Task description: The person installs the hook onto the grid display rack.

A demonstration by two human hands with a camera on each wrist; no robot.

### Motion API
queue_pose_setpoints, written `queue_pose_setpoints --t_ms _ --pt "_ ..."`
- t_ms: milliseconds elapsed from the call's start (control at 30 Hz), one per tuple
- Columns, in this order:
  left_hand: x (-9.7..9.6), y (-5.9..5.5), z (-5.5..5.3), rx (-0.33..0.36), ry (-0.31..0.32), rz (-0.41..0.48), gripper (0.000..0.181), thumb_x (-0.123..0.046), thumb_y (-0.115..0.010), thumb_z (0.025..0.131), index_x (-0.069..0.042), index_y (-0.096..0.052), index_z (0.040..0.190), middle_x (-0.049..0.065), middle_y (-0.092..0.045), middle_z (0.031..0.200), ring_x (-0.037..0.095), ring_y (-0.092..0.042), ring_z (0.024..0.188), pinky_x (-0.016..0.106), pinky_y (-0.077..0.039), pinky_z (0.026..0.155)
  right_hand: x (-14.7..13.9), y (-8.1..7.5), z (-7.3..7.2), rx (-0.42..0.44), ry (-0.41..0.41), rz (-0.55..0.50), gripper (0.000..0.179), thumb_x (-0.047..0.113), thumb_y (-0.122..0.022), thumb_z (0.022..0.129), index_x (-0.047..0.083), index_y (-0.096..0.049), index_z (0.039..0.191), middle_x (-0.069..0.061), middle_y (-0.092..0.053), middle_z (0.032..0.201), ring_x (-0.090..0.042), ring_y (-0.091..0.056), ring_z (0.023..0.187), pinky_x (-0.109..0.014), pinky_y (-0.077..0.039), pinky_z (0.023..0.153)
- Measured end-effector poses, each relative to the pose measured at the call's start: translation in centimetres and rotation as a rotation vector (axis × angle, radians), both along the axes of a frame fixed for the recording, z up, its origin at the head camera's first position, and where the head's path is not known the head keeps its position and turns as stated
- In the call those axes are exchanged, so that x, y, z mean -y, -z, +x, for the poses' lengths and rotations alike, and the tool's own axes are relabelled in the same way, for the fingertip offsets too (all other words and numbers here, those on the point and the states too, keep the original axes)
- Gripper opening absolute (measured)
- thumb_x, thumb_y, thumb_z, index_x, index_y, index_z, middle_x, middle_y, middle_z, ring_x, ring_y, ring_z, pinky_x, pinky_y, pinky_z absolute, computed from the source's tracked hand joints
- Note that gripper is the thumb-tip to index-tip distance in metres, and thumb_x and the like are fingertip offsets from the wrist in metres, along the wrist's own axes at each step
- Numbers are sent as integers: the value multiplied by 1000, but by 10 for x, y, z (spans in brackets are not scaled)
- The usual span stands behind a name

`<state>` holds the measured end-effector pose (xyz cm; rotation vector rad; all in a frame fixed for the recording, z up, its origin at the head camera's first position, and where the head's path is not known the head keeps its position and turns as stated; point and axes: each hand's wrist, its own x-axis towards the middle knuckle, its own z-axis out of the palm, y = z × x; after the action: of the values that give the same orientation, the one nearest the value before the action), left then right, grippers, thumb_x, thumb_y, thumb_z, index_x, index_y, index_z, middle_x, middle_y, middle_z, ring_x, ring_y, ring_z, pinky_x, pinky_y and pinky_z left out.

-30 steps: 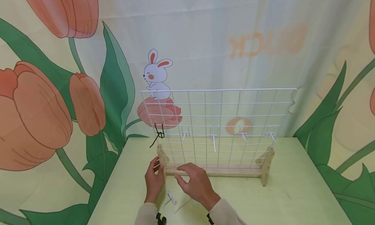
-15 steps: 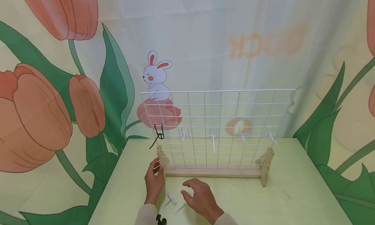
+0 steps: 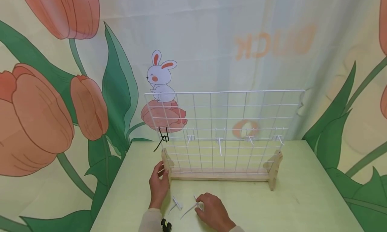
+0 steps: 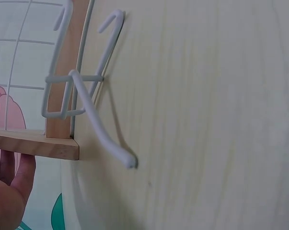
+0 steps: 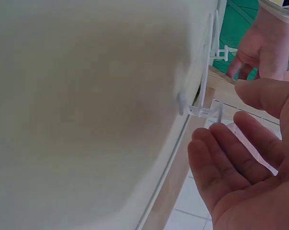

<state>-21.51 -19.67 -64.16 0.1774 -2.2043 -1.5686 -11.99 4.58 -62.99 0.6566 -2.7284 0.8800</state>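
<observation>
My left hand [image 3: 159, 186] grips the left wooden foot [image 3: 167, 166] of a white wire grid rack [image 3: 223, 92], its thumb on the near side. My right hand [image 3: 213, 210] is low over the table, thumb and fingers spread around one end of a loose white wire hook [image 3: 188, 212]. In the right wrist view the fingertips are right at that hook [image 5: 202, 111], with a gap between thumb and index finger. A second loose white hook [image 3: 176, 204] lies between the hands. The left wrist view shows a white hook [image 4: 103, 129] up close.
A black hook [image 3: 164, 138] hangs at the grid's left side, and several white hooks [image 3: 219, 139] hang along the same row. The rack stands on a wooden base [image 3: 219, 177] on the pale table [image 3: 302, 178]. Behind is a printed tulip curtain [image 3: 205, 50].
My right hand has moved down and toward me from the rack's base to the loose hook on the table. The left hand has stayed at the wooden foot.
</observation>
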Motion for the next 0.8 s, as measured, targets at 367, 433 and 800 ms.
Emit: queue_pose_setpoints --t_ms 367,433,800 --pt "0 -2 1 6 7 7 44 -8 -67 104 -20 -60 146 13 -70 135 32 -70 120 54 -56 101 -9 11 2 143 12 -13 22 15 -87 85 12 -76 103 11 -66 83 2 -54 73 -26 -51 67" --pt "0 -2 1 11 9 13 44 -8 -67 104 -21 -60 146 13 -69 136 32 -70 120 54 -56 101 -11 12 0 164 17 -26 22 14 -86 85 12 -75 105 11 -66 83 2 -54 73 -25 -51 66" --pt "-2 -2 2 24 8 23 44 -9 -66 105 -21 -59 147 13 -69 135 33 -69 120 55 -56 101 -20 6 -10 263 21 -103 25 7 -83 87 8 -74 111 2 -78 89 -6 -70 78 -27 -57 68"
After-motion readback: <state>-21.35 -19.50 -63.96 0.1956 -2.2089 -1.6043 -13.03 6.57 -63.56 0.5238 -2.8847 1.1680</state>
